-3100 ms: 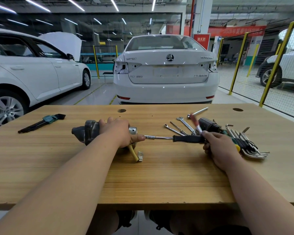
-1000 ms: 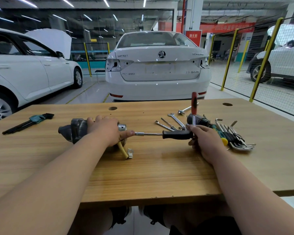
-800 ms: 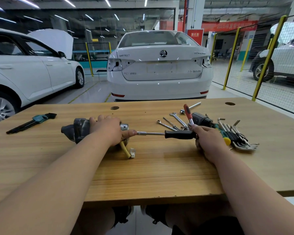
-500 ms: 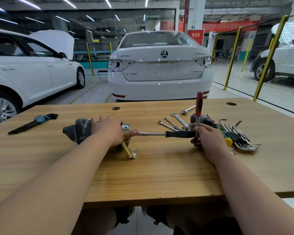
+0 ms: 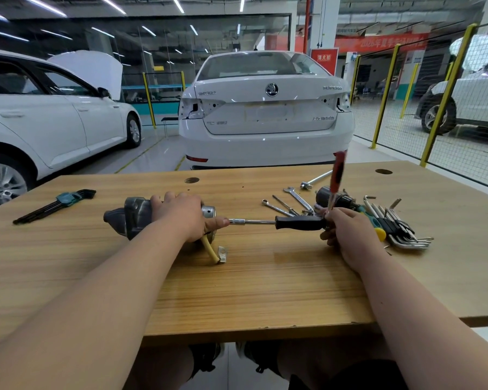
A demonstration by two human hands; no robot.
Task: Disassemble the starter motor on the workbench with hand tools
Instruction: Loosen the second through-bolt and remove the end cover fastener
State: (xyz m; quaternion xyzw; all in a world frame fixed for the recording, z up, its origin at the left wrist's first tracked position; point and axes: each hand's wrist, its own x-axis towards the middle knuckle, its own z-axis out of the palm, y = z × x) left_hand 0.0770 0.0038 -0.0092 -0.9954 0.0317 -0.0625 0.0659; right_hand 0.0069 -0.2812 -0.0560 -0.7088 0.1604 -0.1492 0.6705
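Red handle (image 5: 335,175) swung upright again, right hand (image 5: 347,232) gripping driver (image 5: 296,223), left hand (image 5: 181,218) holding motor (image 5: 130,218) on table (image 5: 265,291).

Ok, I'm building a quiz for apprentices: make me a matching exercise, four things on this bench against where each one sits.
1. grey metal starter motor
2. black hex keys in teal holder
3. black-handled driver with steel shaft
4. red tool handle

A. upright above the right hand
B. far left of the wooden workbench
C. under the left hand
D. level between both hands

Pairs: 1-C, 2-B, 3-D, 4-A
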